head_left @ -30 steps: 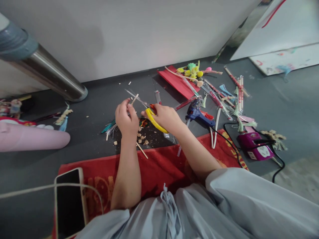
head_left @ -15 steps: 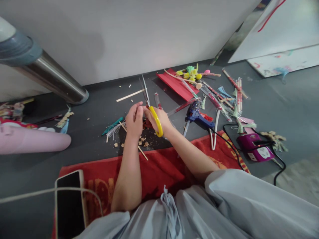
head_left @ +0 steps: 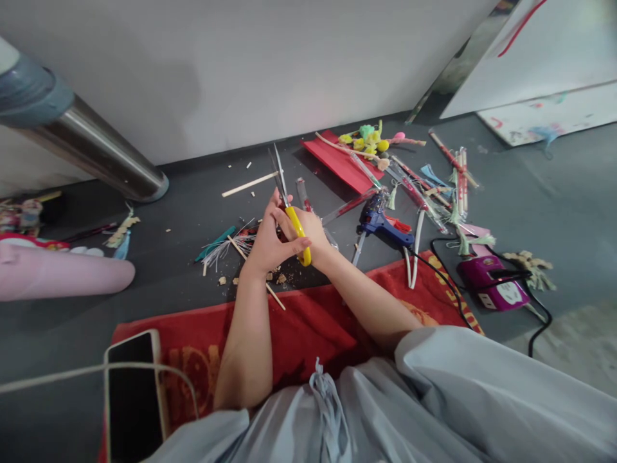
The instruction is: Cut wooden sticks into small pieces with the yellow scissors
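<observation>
Head view: a pale wall rises at the back of a dark grey surface strewn with craft pieces. Grey-blue clothing fills the near side, and just beyond it a red towel lies spread out. A metal pole slants down at the upper left, with a pink cylinder lying below it. At the lower left, a phone with a dark screen overlaps the towel's end, a white cable crossing over it. A folded red sheet sits beyond the hands, to the right. Near the middle, 2 hands meet: the right hand seems closed on the scissors, though its fingers are partly hidden, while the left hand has its thumb laid across the yellow handle; I cannot tell whether it grips. The 2 blades point away from the person, slightly apart. A purple power block stands near the towel's right end, and a blue glue gun lies between it and the hands. A pale stick ends at the blades; I cannot tell whether they touch. Smallest are tan crumbs, scattered below the hands.
</observation>
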`<state>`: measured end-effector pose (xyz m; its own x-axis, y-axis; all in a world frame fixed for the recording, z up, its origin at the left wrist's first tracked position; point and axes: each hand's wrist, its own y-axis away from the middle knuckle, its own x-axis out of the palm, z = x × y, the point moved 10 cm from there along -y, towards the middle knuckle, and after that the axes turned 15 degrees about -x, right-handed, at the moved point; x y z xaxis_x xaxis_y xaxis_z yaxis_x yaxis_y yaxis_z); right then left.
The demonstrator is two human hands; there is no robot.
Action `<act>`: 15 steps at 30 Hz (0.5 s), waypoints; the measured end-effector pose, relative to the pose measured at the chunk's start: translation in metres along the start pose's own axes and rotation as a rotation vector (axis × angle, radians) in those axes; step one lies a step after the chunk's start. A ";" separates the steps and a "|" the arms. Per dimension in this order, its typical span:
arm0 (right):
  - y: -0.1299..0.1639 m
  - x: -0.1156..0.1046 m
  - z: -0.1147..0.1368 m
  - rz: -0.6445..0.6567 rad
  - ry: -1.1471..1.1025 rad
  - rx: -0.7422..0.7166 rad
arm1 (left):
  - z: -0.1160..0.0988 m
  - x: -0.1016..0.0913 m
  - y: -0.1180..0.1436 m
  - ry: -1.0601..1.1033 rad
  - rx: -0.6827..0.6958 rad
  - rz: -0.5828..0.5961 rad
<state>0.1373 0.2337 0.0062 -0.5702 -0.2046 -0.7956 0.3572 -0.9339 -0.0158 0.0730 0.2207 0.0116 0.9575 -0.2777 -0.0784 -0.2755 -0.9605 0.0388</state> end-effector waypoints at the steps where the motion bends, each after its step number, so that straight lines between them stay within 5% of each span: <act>1: 0.000 0.000 0.000 -0.001 0.004 -0.004 | -0.001 0.000 0.000 -0.003 0.006 -0.006; 15: 0.000 0.000 0.005 0.009 0.039 -0.034 | -0.008 -0.007 -0.001 -0.035 0.084 -0.045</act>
<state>0.1333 0.2317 0.0089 -0.5380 -0.2004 -0.8188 0.3875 -0.9214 -0.0291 0.0675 0.2237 0.0200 0.9657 -0.2334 -0.1134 -0.2401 -0.9695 -0.0487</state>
